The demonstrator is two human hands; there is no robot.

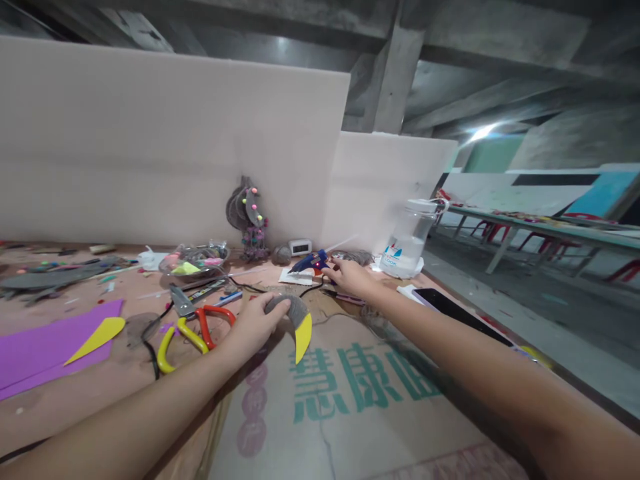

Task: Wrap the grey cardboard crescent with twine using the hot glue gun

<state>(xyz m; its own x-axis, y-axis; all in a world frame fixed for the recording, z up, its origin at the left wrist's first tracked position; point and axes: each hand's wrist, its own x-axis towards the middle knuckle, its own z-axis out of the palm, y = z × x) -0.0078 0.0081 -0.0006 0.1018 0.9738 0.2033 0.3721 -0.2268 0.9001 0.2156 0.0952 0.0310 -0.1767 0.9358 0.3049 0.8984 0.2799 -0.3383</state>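
Gray-and-yellow crescent (300, 320): flat, tapering yellow tip
Left hand (257, 323): pinches its gray end
Right hand (351, 277): outstretched at blue glue gun (311, 261), grip unclear

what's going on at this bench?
A person's left hand holds a grey-and-yellow crescent piece over printed cardboard. The right hand is at a blue glue gun, though how firmly it grips is unclear. The gun's nozzle is by a small white card. To the left, a loose yellow piece lies on purple sheets.
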